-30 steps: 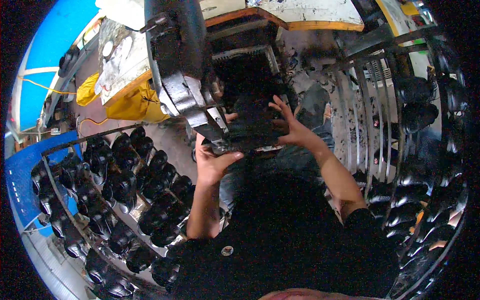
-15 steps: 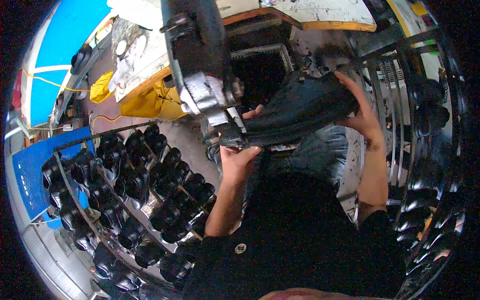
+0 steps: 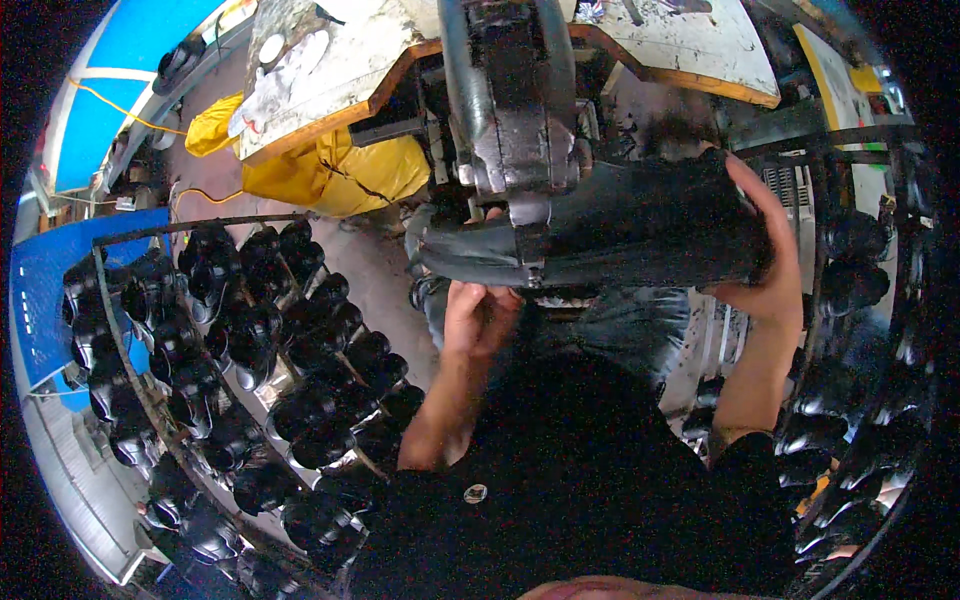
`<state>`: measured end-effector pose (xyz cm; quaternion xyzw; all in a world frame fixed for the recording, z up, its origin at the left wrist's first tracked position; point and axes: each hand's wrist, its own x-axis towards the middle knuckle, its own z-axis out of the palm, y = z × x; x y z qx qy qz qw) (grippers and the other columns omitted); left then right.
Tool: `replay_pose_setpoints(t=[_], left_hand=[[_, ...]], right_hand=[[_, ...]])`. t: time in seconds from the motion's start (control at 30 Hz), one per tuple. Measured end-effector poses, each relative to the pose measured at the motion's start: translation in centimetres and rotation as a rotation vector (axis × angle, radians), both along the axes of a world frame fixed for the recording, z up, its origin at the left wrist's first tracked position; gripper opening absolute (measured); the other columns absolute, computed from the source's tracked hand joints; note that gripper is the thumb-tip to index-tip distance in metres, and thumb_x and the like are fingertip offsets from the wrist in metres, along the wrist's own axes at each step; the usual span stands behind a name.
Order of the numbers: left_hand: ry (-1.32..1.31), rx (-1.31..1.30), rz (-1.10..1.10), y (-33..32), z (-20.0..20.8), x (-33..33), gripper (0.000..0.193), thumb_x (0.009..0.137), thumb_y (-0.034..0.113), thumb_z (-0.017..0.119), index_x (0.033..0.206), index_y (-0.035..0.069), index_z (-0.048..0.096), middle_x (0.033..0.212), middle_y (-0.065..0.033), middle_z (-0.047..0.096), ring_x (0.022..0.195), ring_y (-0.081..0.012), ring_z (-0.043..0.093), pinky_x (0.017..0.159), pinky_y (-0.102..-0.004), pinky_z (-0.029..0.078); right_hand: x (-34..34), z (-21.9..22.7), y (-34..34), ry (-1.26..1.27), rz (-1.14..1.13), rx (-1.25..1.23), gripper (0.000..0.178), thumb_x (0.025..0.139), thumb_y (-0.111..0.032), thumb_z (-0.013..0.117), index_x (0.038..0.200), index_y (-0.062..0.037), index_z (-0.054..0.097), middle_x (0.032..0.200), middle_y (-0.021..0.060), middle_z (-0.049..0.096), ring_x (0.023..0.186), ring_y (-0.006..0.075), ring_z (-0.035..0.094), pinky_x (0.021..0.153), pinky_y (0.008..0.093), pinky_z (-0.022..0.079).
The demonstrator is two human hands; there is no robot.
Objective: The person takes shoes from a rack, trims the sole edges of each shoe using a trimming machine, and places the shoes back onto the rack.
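Observation:
A long black boot (image 3: pixel 640 225) lies sideways before me, its narrower part to the left and its wide end to the right. Over it hangs the dark metal head of a machine (image 3: pixel 520 130), whose narrow tip meets the boot left of its middle. My left hand (image 3: pixel 480 320) is closed at the boot's lower edge, just below that tip; some fingers show behind the boot. My right hand (image 3: pixel 775 245) wraps round the wide end, with part of its fingers hidden behind it.
Several black shoes (image 3: pixel 250 335) fill a metal rack (image 3: pixel 135 365) on the left. More dark footwear (image 3: pixel 850 285) is racked on the right. Beyond the machine stands a stained white worktable (image 3: pixel 690 50) with wooden edges. Yellow sheeting (image 3: pixel 340 170) hangs beneath its left part.
The boot has swung to a more level position, and its narrower part now extends left past the machine tip. My right hand has moved right and down. The whole view has shifted.

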<state>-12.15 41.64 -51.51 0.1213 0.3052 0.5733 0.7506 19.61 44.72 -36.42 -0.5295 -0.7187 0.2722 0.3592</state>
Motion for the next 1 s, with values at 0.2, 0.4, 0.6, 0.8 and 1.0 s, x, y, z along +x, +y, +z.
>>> replay_pose_setpoints(t=[0.2,0.4,0.6,0.8,1.0], left_hand=[[-0.001,-0.111,0.038,-2.0,-4.3,-5.8,0.051,0.092,0.043,0.064,0.125,0.005,0.052,0.102,-0.0097,0.064,0.076,-0.0229,0.063,0.065,-0.0369,0.054],[0.358,0.071,0.19,-0.7,-0.2,-8.7,0.06,0.098,0.029,0.06,0.146,0.003,0.037,0.141,-0.0135,0.049,0.127,-0.0266,0.051,0.108,-0.0434,0.041],[1.183,0.593,0.258,1.6,6.0,-7.1,0.099,0.08,0.043,0.078,0.155,0.005,0.025,0.157,-0.0183,0.033,0.146,-0.0353,0.029,0.119,-0.0518,0.019],[1.583,0.929,-0.279,4.5,12.6,-2.8,0.103,0.059,0.016,0.091,0.147,0.002,0.039,0.15,-0.0202,0.041,0.142,-0.0418,0.036,0.116,-0.0585,0.023],[1.217,0.732,-0.405,4.7,10.1,-3.1,0.091,0.058,0.0,0.088,0.138,-0.001,0.045,0.127,-0.0148,0.058,0.12,-0.0336,0.057,0.102,-0.0417,0.045]], right_hand=[[-3.9,-0.5,-0.1,-0.034,0.061,-0.033,0.092,0.059,-0.026,0.088,0.141,-0.0039,0.051,0.146,0.0188,0.049,0.141,0.0362,0.039,0.116,0.0467,0.03],[-8.2,-3.2,0.0,0.165,0.106,-0.01,0.088,0.063,-0.03,0.09,0.14,-0.0102,0.053,0.144,0.0136,0.053,0.14,0.0387,0.04,0.116,0.0487,0.031],[-10.4,-2.8,0.8,0.109,0.184,0.03,0.079,0.068,-0.027,0.088,0.138,-0.0145,0.054,0.138,0.0077,0.06,0.142,0.0414,0.034,0.116,0.051,0.03],[-11.0,-1.3,0.4,0.03,0.164,-0.022,0.079,0.063,-0.023,0.092,0.134,-0.012,0.058,0.139,0.0134,0.056,0.134,0.0394,0.046,0.11,0.0463,0.039],[-11.7,0.7,0.7,-0.169,0.183,-0.117,0.076,0.072,-0.038,0.084,0.14,-0.0232,0.051,0.145,0.0201,0.036,0.125,0.0432,0.05,0.106,0.0456,0.045]])
